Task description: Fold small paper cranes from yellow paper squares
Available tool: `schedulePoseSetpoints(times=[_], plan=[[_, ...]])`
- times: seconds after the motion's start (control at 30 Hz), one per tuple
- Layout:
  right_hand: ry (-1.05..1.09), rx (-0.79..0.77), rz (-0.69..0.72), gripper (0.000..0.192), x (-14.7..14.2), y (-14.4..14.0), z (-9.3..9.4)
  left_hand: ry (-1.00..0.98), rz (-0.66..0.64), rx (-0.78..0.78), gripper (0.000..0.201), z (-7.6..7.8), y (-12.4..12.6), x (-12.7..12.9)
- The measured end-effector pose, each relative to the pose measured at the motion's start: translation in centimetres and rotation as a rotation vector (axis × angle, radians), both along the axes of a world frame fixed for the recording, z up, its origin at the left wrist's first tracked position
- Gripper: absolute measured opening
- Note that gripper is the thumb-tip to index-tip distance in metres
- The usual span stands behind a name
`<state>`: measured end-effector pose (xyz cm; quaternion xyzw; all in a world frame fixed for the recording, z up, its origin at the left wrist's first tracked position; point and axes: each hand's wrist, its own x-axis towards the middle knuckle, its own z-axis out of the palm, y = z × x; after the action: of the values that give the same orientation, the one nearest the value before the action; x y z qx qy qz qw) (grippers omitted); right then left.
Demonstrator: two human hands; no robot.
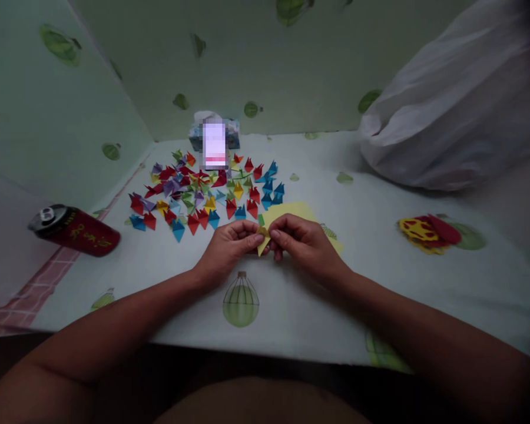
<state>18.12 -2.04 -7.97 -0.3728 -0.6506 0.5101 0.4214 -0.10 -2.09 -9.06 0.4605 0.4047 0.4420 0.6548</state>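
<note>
Yellow paper piece point(263, 242), pinched by left hand point(228, 245), right hand point(301, 241)

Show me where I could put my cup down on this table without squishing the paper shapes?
Bare cloth lies between the red can and the left hand, and between the right hand and the red-and-yellow paper piece. Crowded: the folded paper shapes beyond the hands, up to the tissue box. The white bag fills the far right.
</note>
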Motion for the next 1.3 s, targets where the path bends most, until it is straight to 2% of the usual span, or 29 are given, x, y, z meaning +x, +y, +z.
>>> schedulePoseSetpoints(times=[0.17, 0.4, 0.5, 0.6, 0.77, 0.9, 1.0, 1.2, 1.3], plan=[[0.053, -0.041, 0.040, 0.013, 0.0, 0.0, 0.0, -0.029, -0.044, 0.008, 0.017, 0.0, 0.1, -0.1], [0.029, 0.015, 0.041, 0.011, 0.0, 0.1, -0.2, -0.079, -0.095, -0.029, 0.017, 0.1, 0.1, -0.1], [-0.043, 0.105, -0.002, 0.006, 0.1, -0.1, -0.3, -0.044, -0.089, -0.021, 0.018, 0.1, 0.0, -0.1], [-0.178, 0.262, -0.087, 0.003, 0.1, -0.4, -0.1, 0.020, -0.065, 0.015, 0.019, 0.3, 0.0, -0.1], [-0.282, 0.445, -0.205, 0.010, 0.0, -0.7, 0.2, 0.082, -0.036, 0.079, 0.016, 0.5, -0.1, 0.0], [-0.308, 0.485, -0.237, 0.015, -0.1, -0.9, 0.2, 0.196, 0.040, 0.255, 0.011, 0.6, -0.3, -0.1], [-0.255, 0.374, -0.226, 0.015, -0.2, -1.1, 0.1, 0.321, 0.088, 0.477, 0.006, 0.6, -0.4, -0.2], [0.109, -0.118, -0.120, 0.012, -0.6, -1.3, 0.2, 0.605, 0.150, 1.002, 0.004, 0.4, 0.0, -0.7], [0.286, -0.277, -0.078, 0.011, -0.7, -1.2, 0.3, 0.653, 0.167, 1.157, 0.005, 0.3, 0.3, -0.8]])
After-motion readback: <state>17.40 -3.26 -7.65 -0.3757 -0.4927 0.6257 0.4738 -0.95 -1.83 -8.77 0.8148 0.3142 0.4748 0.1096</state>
